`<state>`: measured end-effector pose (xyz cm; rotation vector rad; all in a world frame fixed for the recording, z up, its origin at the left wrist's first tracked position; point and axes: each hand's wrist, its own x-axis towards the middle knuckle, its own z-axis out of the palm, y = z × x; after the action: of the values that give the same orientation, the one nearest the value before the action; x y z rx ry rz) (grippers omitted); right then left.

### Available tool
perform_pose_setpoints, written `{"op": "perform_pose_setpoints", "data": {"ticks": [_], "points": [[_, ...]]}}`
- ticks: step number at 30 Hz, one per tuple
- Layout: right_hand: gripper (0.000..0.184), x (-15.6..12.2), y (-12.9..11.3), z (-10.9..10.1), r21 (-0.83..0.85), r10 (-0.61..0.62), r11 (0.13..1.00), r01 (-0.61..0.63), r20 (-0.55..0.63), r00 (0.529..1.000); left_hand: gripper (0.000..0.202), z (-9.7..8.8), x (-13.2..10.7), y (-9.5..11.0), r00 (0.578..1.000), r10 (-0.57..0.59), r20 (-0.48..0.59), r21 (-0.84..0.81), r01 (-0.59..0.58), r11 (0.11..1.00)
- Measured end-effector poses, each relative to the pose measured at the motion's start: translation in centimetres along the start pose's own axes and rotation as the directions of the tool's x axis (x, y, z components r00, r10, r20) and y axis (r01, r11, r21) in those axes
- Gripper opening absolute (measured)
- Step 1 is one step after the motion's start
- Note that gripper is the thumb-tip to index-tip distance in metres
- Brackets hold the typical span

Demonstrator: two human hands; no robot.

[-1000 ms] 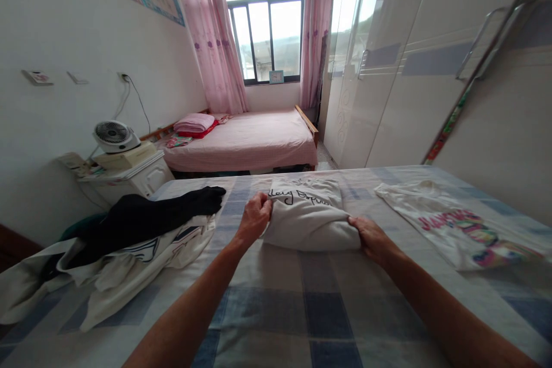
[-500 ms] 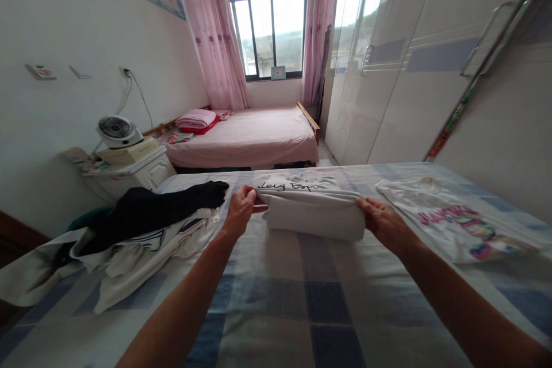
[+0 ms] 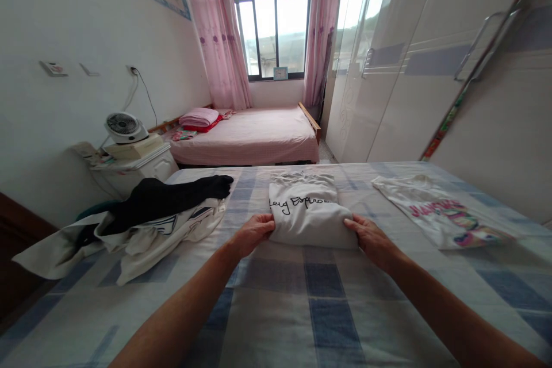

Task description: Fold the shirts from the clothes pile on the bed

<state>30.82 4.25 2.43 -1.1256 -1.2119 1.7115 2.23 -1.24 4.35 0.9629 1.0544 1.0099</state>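
Observation:
A white T-shirt (image 3: 308, 227) with black script lettering lies folded on the checked bedsheet (image 3: 276, 310), print side up. My left hand (image 3: 257, 232) pinches its near left corner between thumb and fingers. At the near right corner my right hand (image 3: 370, 236) grips the shirt the same way. The folded near edge stretches between both hands, resting on or just above the sheet; which of the two I cannot tell. The shirt's far end by the neckline is slightly rumpled.
Black clothing (image 3: 172, 201) lies over a rumpled white garment (image 3: 142, 253) on the left. Another white shirt (image 3: 431, 207) with a colourful print lies at right. Beyond are a pink bed (image 3: 267, 132), a small cabinet (image 3: 149, 169) with a fan (image 3: 125, 126), and a wardrobe (image 3: 388, 109).
Both hands have come down and toward me, laying the raised near flap over. More of the black lettering shows, and the shirt lies flatter. The view has shifted slightly.

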Motion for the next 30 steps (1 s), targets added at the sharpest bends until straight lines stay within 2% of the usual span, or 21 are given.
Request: {"op": "perform_pose_setpoints", "data": {"ticks": [2,3,5,7,8,10,12,14,16,18,22,24,30], "points": [[0.019,0.0,-0.8,0.3,0.028,-0.029,0.999,0.031,-0.061,0.998,0.019,0.2,0.1,0.8,0.991,0.080,-0.112,0.113,-0.067,0.991],[0.017,0.0,-1.4,0.3,0.049,-0.057,0.997,0.063,-0.112,0.992,0.019,0.1,0.1,1.4,0.972,0.143,-0.184,0.173,-0.112,0.978],[0.014,-0.2,-2.6,0.3,0.088,-0.129,0.985,0.150,-0.215,0.968,0.021,-0.3,-0.2,2.9,0.909,0.279,-0.309,0.253,-0.205,0.946],[0.012,-0.7,-3.3,0.2,0.103,-0.154,0.978,0.184,-0.245,0.957,0.023,-0.9,-0.7,3.8,0.861,0.346,-0.372,0.237,-0.272,0.933],[0.012,-1.0,-3.4,0.1,0.099,-0.136,0.982,0.161,-0.221,0.966,0.025,-1.1,-1.1,3.8,0.860,0.342,-0.379,0.202,-0.284,0.937],[0.015,-1.8,-2.7,0.0,0.070,-0.059,0.995,0.068,-0.116,0.992,0.027,-1.4,-1.9,2.8,0.889,0.296,-0.350,0.120,-0.271,0.955],[0.021,-2.6,-1.5,0.0,0.027,0.012,1.000,-0.012,-0.004,1.000,0.029,-1.4,-2.7,1.0,0.922,0.238,-0.304,0.064,-0.229,0.971],[0.028,-3.2,-0.3,0.0,-0.006,0.045,0.999,-0.044,0.081,0.996,0.031,-1.2,-3.3,-0.7,0.955,0.182,-0.234,0.067,-0.171,0.983],[0.032,-3.4,0.3,-0.1,-0.036,0.049,0.998,-0.045,0.128,0.991,0.033,-1.1,-3.6,-1.4,0.980,0.127,-0.150,0.115,-0.110,0.987],[0.032,-3.2,0.2,-0.2,-0.059,0.032,0.998,-0.025,0.117,0.993,0.033,-1.1,-3.5,-0.9,0.988,0.120,-0.096,0.170,-0.103,0.980],[0.023,-1.9,-1.2,-0.3,-0.028,-0.022,0.999,0.022,-0.002,1.000,0.028,-1.3,-2.3,2.2,0.955,0.296,0.015,0.206,-0.292,0.934],[0.018,-1.6,-1.8,-0.1,0.007,-0.033,0.999,0.034,-0.027,0.999,0.027,-1.2,-1.5,3.2,0.940,0.334,0.065,0.212,-0.340,0.916],[0.014,-2.1,-1.2,0.4,0.085,0.005,0.996,-0.005,-0.007,1.000,0.025,-0.5,-0.2,2.3,0.946,0.279,0.163,0.286,-0.316,0.905]]}}
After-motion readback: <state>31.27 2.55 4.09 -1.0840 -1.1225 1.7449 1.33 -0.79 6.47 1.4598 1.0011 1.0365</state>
